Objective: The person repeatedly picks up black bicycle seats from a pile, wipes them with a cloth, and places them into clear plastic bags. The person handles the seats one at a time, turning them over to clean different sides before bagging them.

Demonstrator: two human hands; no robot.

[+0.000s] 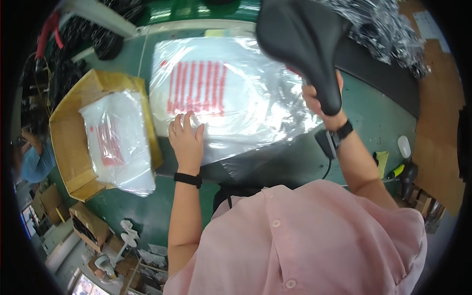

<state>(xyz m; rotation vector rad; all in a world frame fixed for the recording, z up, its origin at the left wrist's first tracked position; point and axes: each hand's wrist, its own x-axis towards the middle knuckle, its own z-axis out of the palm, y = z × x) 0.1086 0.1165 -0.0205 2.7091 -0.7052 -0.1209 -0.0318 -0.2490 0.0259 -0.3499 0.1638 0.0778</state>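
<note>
Bicycle saddle [305, 44], black, raised above the green worktable [378, 123] at upper right, gripped near its narrow nose by right hand [319, 101], fingers closed round it; broad rear end up and away, nose pointing down toward the wrist. Matte, smooth top, one-piece shell, no visible scuffs; underside rails hidden from this angle. Left hand [187, 137] flat and open, palm down, fingers spread on clear plastic bag [231, 93] lying on the table, holding nothing, just pressing the film. Bag transparent, glossy, wrinkled, with a block of red printed stripes near its far half. To go well, judged from this: keep the film pinned flat near its edge so the mouth can be found, keep saddle nose-first and low, avoid snagging thin film on the rails. Stack of the same bags [118, 142] in cardboard box [69, 118] at left, just beside the spread bag. Heap of crinkled wrapped items [388, 29] at upper right. Black wristbands on both wrists.
</note>
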